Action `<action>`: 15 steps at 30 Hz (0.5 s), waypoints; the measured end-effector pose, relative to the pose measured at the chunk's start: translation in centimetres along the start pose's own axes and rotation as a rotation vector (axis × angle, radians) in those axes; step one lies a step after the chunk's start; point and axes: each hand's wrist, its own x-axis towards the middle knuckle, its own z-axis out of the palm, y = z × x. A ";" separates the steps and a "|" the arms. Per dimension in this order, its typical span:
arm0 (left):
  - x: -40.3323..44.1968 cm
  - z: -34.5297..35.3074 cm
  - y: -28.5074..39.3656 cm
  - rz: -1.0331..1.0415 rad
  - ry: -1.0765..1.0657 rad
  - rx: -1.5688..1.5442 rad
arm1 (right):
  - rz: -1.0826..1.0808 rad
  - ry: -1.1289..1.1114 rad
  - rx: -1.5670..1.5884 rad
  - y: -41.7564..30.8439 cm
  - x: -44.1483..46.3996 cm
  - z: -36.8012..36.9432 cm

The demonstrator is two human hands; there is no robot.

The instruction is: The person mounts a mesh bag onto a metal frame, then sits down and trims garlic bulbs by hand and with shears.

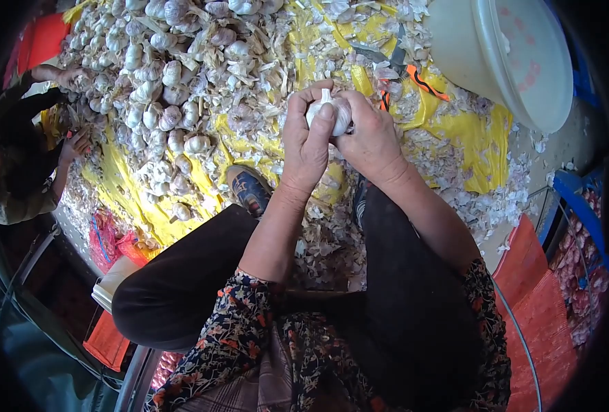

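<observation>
Both of my hands meet around one white garlic bulb (323,115), held up over the yellow sheet with its short stem pointing away from me. My left hand (308,141) wraps the bulb's left side, its thumb lying across the front. From the right, my right hand (369,134) grips the same bulb with bent fingers, and some fingertips are hidden behind it. Beyond and to the left lies a large heap of garlic bulbs (170,72). Loose papery skins (328,237) cover the floor below my hands.
A whitish tub (455,48) stands at the upper right, near orange-and-black handled cutters (426,84). Another person's hands (74,145) are at the heap's left edge. Blue crates (582,206) and red sacks (537,302) lie at right. My knees flank the skins.
</observation>
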 end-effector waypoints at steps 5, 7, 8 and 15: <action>-0.1 0.0 0.6 0.099 -0.011 0.150 | 0.153 -0.067 0.151 -0.3 0.3 0.4; -0.1 0.0 0.8 0.099 0.004 0.167 | 0.148 -0.075 0.261 0.7 0.4 1.6; -0.1 -0.2 0.7 0.084 0.046 0.227 | 0.143 -0.081 0.374 1.2 0.4 2.2; 1.2 -2.1 -3.0 -0.515 0.109 -0.881 | -0.073 -0.241 0.210 0.8 -1.5 3.0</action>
